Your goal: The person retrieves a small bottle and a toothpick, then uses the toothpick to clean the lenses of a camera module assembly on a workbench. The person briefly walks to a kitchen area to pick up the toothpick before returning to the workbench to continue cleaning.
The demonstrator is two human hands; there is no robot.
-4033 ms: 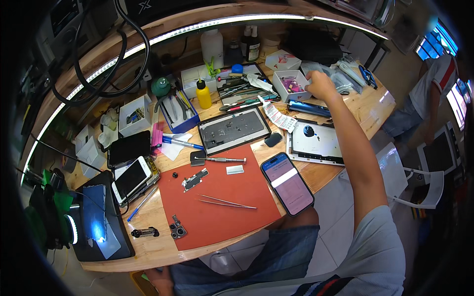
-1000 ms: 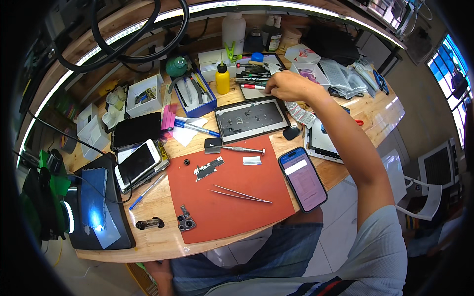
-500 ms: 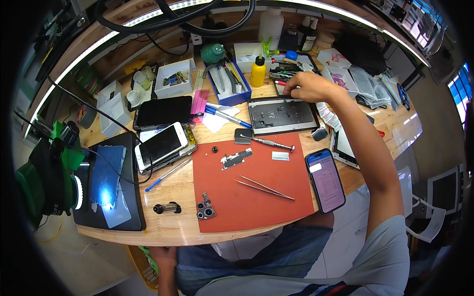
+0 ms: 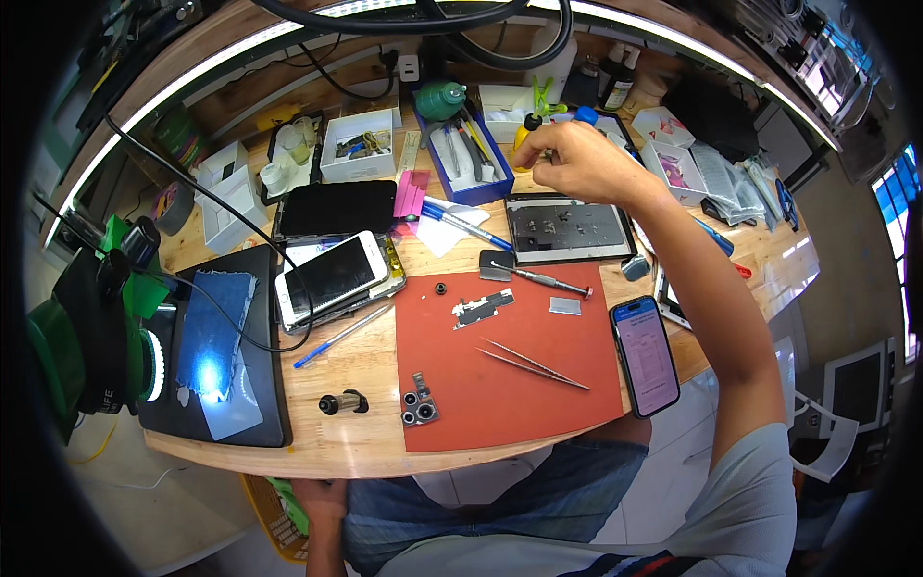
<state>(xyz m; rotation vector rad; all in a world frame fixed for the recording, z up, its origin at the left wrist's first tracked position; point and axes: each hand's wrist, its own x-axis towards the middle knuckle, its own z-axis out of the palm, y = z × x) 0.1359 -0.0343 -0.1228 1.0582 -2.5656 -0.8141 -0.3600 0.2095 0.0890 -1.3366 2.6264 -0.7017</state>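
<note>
My right hand (image 4: pixel 586 162) reaches to the back of the bench with its fingers curled. Its fingertips are close to a small yellow bottle (image 4: pixel 524 142), partly covering it; whatever is in the fingers is hidden. Beneath the hand lies a dark tray (image 4: pixel 567 227) scattered with tiny parts. On the orange-red mat (image 4: pixel 510 413) rest tweezers (image 4: pixel 535 365), a precision screwdriver (image 4: pixel 543 279), a phone circuit board (image 4: pixel 484 308) and a camera module (image 4: pixel 418 402). My left hand (image 4: pixel 325 496) is low by my thigh, below the bench edge, its fingers mostly out of sight.
A lit smartphone (image 4: pixel 645 356) lies at the mat's right edge. To the left are a white phone (image 4: pixel 332 281), a pen (image 4: pixel 341 338) and a black pad (image 4: pixel 264 404). A blue tool box (image 4: pixel 495 188) stands behind. Black cables (image 4: pixel 207 188) hang across the left side.
My right hand has moved left from the red-handled tools toward the yellow bottle. The whole view has shifted slightly, while the things on the mat and my left hand stay put.
</note>
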